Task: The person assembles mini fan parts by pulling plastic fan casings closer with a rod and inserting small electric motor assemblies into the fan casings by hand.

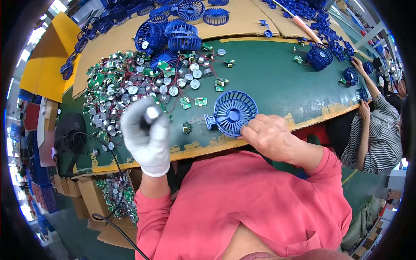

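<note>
My right hand [269, 136], bare, grips the right rim of a round blue fan housing [234, 114] with a slatted cage. The housing lies at the front of the green table, its small bracket pointing left. Thin wires run from that bracket to a small circuit board [186, 127] on the table. To the left, my left hand [147, 134] in a white and grey glove is raised over the table edge, fingers curled and blurred. A small bright spot shows between them; what it is I cannot make out. Beside it spreads a heap of silver motors [133, 90] wired to green boards.
Stacked blue fan cages [183, 37] stand behind the heap. Another fan housing [320, 56] sits at the right, near a pink-handled rod [307, 29]. A person in a striped top [381, 130] handles housings at the far right. A black cable [119, 173] hangs at the left.
</note>
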Available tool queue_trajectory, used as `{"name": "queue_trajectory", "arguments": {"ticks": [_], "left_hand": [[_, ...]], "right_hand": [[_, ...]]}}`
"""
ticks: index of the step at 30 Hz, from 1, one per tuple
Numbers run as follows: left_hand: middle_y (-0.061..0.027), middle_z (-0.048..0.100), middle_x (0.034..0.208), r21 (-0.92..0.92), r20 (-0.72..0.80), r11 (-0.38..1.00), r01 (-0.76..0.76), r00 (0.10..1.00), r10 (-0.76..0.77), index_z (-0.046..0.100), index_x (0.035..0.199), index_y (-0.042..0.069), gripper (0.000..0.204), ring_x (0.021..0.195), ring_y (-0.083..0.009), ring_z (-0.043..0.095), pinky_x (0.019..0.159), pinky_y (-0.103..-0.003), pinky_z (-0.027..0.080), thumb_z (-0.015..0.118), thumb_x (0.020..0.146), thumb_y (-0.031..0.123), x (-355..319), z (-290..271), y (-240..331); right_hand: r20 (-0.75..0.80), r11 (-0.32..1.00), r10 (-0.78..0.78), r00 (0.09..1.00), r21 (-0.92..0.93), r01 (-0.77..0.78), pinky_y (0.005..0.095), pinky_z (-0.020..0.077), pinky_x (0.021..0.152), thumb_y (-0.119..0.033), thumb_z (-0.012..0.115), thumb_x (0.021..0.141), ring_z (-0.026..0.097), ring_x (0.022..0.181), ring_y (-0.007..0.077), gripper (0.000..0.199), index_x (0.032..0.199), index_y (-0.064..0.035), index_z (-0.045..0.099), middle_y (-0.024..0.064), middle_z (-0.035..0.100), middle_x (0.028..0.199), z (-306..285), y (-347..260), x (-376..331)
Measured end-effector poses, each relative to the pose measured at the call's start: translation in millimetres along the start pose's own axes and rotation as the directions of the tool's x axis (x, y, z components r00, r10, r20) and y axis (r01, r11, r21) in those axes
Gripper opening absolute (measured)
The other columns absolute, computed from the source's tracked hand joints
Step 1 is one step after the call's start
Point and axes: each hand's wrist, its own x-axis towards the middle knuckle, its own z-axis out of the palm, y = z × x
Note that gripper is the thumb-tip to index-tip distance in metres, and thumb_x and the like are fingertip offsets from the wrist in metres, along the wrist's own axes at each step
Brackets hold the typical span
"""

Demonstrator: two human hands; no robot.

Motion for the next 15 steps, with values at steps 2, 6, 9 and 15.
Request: {"name": "queue_trajectory", "arguments": {"ticks": [2, 6, 9, 15], "left_hand": [[-0.0016, 0.057, 0.087, 0.131, 0.208, 0.991, 0.017, 0.977, -0.045, 0.060, 0.103, 0.002, 0.030, 0.075, -0.0091, 0.051, 0.069, -0.024, 0.043, 0.066, 0.075, -0.006, -6, 2, 11], [-0.0041, 0.059, 0.084, 0.317, 0.573, 0.887, -0.335, 0.813, 0.102, 0.063, 0.103, 0.001, 0.034, 0.073, -0.0132, 0.056, 0.065, -0.027, 0.048, 0.066, 0.070, -0.008, -8, 1, 8], [-0.0057, 0.060, 0.081, 0.394, 0.628, 0.816, -0.423, 0.772, 0.097, 0.066, 0.100, 0.004, 0.032, 0.069, -0.0184, 0.060, 0.061, -0.028, 0.048, 0.067, 0.069, -0.004, -13, 7, 6], [-0.0037, 0.061, 0.083, 0.308, 0.731, 0.776, -0.551, 0.659, 0.179, 0.060, 0.099, 0.011, 0.036, 0.067, -0.0228, 0.060, 0.057, -0.033, 0.048, 0.070, 0.065, 0.007, -30, 25, -7]], "right_hand": [[0.047, 1.000, 0.031, 0.998, -0.003, -0.031, 0.0330, 0.0455, 0.052, -0.021, 0.072, 0.072, 0.056, 0.061, 0.0198, 0.020, 0.075, -0.0090, 0.057, 0.0027, 0.050, 0.063, 3, -3, -1], [0.065, 0.997, 0.073, 0.995, 0.011, -0.074, 0.0333, 0.0458, 0.052, -0.024, 0.073, 0.072, 0.057, 0.062, 0.0209, 0.022, 0.077, -0.0084, 0.058, 0.0031, 0.051, 0.064, 5, -7, -1], [0.019, 0.988, 0.092, 0.996, 0.123, -0.094, 0.0344, 0.0455, 0.053, -0.026, 0.074, 0.072, 0.057, 0.063, 0.0219, 0.028, 0.085, -0.0067, 0.060, 0.0038, 0.053, 0.066, 2, -8, 3], [-0.253, 0.929, 0.156, 0.955, 0.365, -0.055, 0.0340, 0.0478, 0.059, -0.029, 0.076, 0.070, 0.057, 0.067, 0.0248, 0.036, 0.093, -0.0056, 0.061, 0.0065, 0.054, 0.071, -2, -12, 27]]}}
